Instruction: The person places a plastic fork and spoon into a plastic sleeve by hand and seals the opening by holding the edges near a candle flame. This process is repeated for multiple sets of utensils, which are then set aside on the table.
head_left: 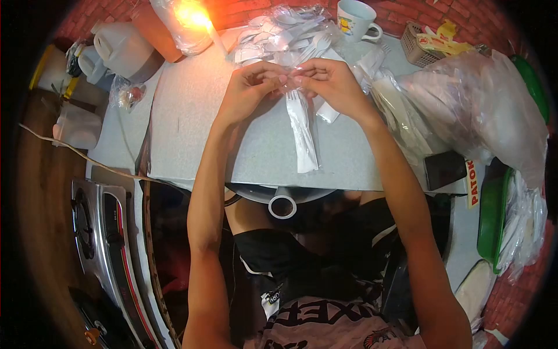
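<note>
I observe the left hand [247, 87] pinched shut on the mouth of a narrow clear plastic sleeve holding a white plastic fork [303, 131], which hangs over the grey table [186, 122]. The right hand [334, 84] pinches the same end. I judge sealing or closing the sleeve is in hand; next calls for a firm, even fold. Counted: one held sleeve, one white mug [356, 20], one heap of loose cutlery [279, 35].

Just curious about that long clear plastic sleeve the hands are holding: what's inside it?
A white plastic fork shows at the top of the long clear plastic sleeve, with something white below it. Both hands, left and right, cover the opening.
</note>
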A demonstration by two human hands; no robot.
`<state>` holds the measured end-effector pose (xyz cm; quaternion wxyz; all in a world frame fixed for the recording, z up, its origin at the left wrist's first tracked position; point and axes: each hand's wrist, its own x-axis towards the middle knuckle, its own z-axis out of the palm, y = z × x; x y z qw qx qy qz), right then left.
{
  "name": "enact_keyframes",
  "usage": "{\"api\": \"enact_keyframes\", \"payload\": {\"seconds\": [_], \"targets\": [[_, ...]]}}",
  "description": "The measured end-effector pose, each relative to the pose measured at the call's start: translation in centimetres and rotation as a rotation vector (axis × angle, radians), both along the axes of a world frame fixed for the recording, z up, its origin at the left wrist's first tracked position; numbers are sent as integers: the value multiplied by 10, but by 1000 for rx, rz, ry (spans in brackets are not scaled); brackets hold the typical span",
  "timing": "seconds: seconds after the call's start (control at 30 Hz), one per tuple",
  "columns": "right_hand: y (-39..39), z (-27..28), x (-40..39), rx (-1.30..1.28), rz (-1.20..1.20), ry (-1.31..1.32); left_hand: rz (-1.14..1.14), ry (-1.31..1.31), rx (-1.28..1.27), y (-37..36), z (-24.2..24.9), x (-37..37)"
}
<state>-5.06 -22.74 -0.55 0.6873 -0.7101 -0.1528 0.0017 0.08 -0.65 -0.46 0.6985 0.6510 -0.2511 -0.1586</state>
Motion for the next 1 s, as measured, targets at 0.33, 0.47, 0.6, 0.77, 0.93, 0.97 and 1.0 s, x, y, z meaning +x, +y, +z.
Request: {"api": "enact_keyframes", "payload": {"seconds": [0.33,0.47,0.6,0.77,0.93,0.97,1.0], "targets": [[-1,-1,-3,-456,-215,-361,92,-414,216,-1,-13,4],[-4,0,-4,-540,-209,-354,64,-468,223,-3,-10,0],[-8,2,-5,-549,-148,-348,10,-561,298,1,-6,-2],[-11,2,-9,-692,-121,-445,-47,-549,270,3,-11,1],[-10,10,-14,-648,-111,-414,-32,-503,307,2,-6,-4],[-11,13,-15,-615,-103,-377,-21,-484,314,1,-5,-6],[-11,19,-19,-618,-100,-379,-17,-485,312,0,-3,-8]]}}
